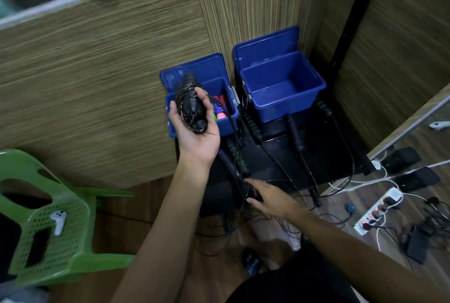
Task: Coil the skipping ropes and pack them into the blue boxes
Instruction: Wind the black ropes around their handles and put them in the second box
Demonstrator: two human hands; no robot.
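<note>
Skipping rope cords point(280, 207) lay tangled over the near edge of the black counter point(323, 147) and hung down to the floor. Right hand point(270, 199) reached into this tangle w/ fingers stretched fwd, grip spread; index finger touched a thin cord, nothing pinched as far as I could see. Just beyond it, two handles lay side by side on the counter: a dark purple handle point(227, 161) and a black handle w/ green rings point(237, 155). Left hand point(194, 125) was raised palm up in front of the left blue box point(230, 121). Its grip was curled around a coiled black rope bundle point(190, 103), cord wound around both handles; one loose cord ran from the bundle down toward the right hand. More handles lay farther on the counter, one w/ green rings point(253, 125) and one plain black point(294, 132), both in front of the right blue box point(283, 93). Left box, lid up, held colored items (red, purple, pink); I could not tell what they were. Right box, lid up too, showed a bare bottom. Both boxes stood against the wood wall, near each other.
</note>
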